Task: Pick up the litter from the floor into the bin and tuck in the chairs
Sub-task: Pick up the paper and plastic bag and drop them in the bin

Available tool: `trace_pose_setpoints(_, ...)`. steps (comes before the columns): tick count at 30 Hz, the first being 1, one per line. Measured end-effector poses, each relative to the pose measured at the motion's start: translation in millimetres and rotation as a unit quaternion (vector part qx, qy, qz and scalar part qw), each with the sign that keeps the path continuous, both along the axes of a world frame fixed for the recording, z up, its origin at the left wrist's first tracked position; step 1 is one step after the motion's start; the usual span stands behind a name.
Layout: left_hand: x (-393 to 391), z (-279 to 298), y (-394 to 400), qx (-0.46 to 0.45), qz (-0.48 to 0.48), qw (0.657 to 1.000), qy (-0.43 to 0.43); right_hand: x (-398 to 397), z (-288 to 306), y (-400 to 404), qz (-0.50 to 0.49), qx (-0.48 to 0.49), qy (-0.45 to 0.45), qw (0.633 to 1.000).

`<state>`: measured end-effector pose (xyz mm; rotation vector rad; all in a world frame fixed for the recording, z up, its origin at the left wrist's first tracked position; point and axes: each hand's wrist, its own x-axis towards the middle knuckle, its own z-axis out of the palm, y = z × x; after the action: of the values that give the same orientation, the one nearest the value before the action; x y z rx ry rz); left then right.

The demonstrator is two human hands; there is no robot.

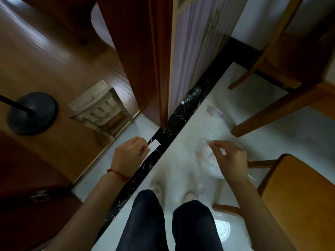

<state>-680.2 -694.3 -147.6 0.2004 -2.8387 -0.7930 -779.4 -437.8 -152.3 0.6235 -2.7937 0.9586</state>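
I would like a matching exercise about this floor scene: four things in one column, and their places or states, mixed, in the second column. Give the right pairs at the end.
Things:
1. white paper slip
2. clear crumpled plastic bag
3. clear plastic bottle with white cap
4. round dark lamp base

Places or states:
A. lies on the black marble strip by the door
B. held by the right hand
C. stands on the brown wooden floor
D. pinched by the left hand

Pairs: 1-D, 2-B, 3-A, 4-C
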Motion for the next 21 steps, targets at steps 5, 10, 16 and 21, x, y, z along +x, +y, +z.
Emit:
trace_pose_setpoints(5,35,19,8,-0.019,0.011,1.0,0.002,18,18,-4,0.023,-0.003,0.002,1.0)
trace_pose_setpoints(10,87,21,34,-0.028,0.07,0.997,-0.007,42,21,5,0.066,0.0,-0.027,0.997)
trace_pose_setpoints(16,163,20,78,-0.026,0.161,0.986,-0.028,88,21,28,0.133,0.015,-0.026,0.991)
trace_pose_setpoints(21,222,26,103,-0.032,0.2,0.978,-0.041,128,27,31,0.206,-0.001,-0.035,0.978)
